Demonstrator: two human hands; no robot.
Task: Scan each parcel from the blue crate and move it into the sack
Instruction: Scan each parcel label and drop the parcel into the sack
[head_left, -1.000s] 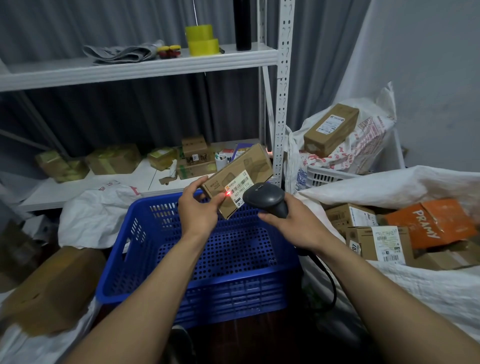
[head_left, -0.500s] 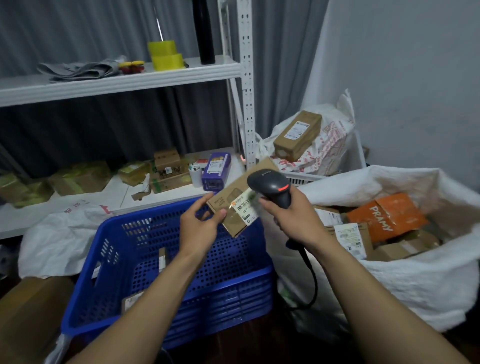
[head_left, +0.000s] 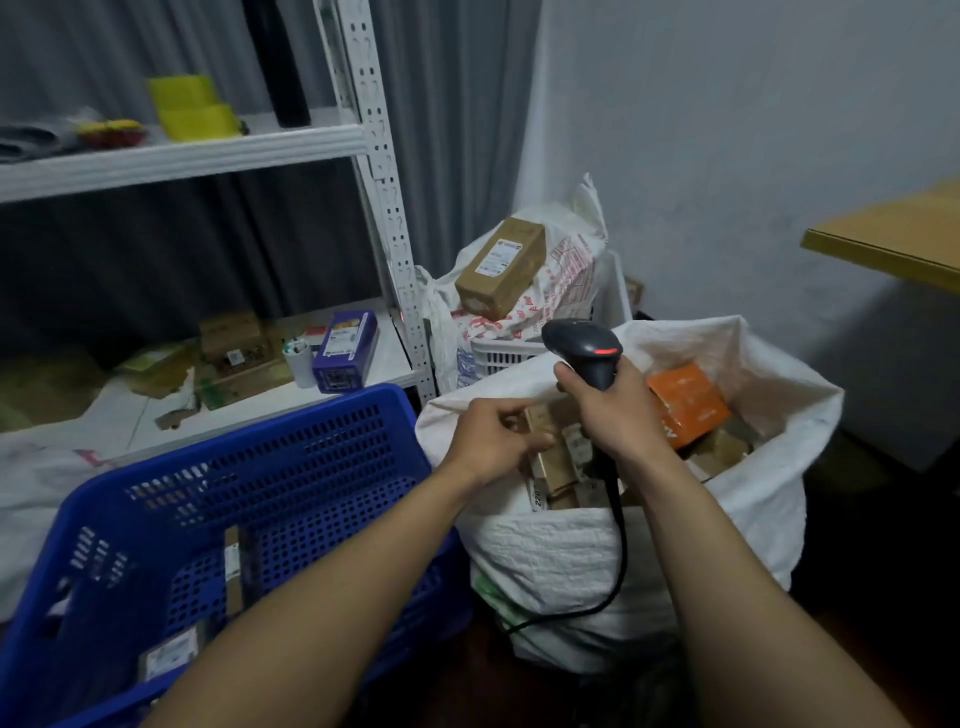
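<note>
Two white shelves (head_left: 182, 156) behind blue crate (head_left: 249, 447)

A blue perforated crate (head_left: 291, 483) holds a few labelled cardboard parcels (head_left: 171, 657) low inside. Just right of the crate, the white woven sack (head_left: 597, 561) stands open, packed with brown boxes and one orange box (head_left: 691, 400). A brown parcel (head_left: 553, 462) sits at its mouth, right of the crate rim. A black corded scanner (head_left: 587, 348), red light showing, is gripped above it.
</note>
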